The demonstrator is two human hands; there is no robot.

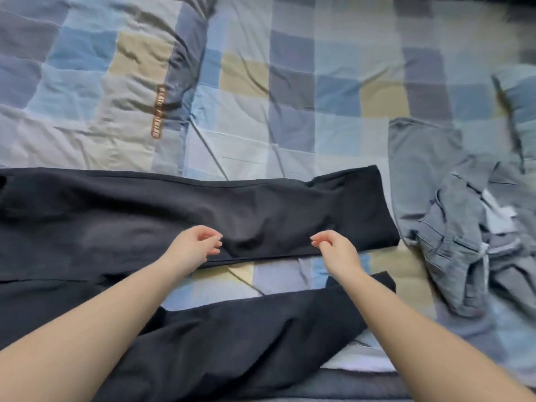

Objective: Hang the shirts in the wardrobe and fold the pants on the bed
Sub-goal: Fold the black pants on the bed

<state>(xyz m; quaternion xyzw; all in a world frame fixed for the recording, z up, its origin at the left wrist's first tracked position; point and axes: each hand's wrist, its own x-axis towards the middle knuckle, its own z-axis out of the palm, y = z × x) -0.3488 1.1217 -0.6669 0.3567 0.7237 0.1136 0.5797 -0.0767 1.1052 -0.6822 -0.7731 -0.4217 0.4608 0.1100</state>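
**Both hands hovering over the black pants on the bed**

A checked quilt point(95, 91) in blue, grey and tan squares is lying bunched across the far left of the bed, carrying a brown label with lettering too blurred to read. Black pants point(203, 210) are spreading flat over the checked bedsheet point(293, 82), legs running sideways; the far leg is reaching right to its hem, and the near leg is lying apart from it, leaving a strip of sheet showing between them.

The left hand point(193, 246) is sitting at the near edge of the far leg, fingers loosely curled and gripping nothing that can be seen. The right hand point(333, 249) is sitting just beside that same edge, its fingers bent inward with the tips close together; whether they are pinching cloth cannot be told.

Well to the right, grey pants point(452, 227) are lying crumpled in a heap on the sheet.
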